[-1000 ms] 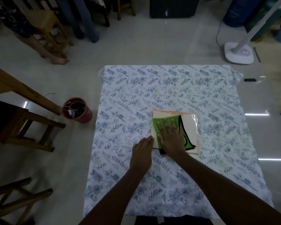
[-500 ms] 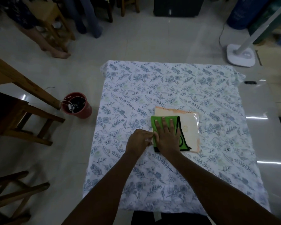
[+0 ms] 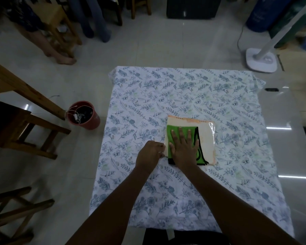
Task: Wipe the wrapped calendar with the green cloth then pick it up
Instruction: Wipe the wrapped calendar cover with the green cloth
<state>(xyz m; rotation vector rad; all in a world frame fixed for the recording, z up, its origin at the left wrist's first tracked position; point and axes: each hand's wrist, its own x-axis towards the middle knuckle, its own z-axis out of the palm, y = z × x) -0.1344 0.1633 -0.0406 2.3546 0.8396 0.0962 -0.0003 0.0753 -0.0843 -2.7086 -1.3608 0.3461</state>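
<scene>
Dim wide-angle view, glare streaks on the floor [image 3: 279, 127], edges curved.

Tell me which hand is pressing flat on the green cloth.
The right hand, fingers spread flat on the green cloth over the wrapped calendar. The left hand is curled at the calendar's left edge instead.

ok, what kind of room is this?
Likely a home or informal workroom, not a lab: tiled floor, floral cloth-covered table, wooden chairs, standing fan base, and a red bucket of odds and ends.
</scene>
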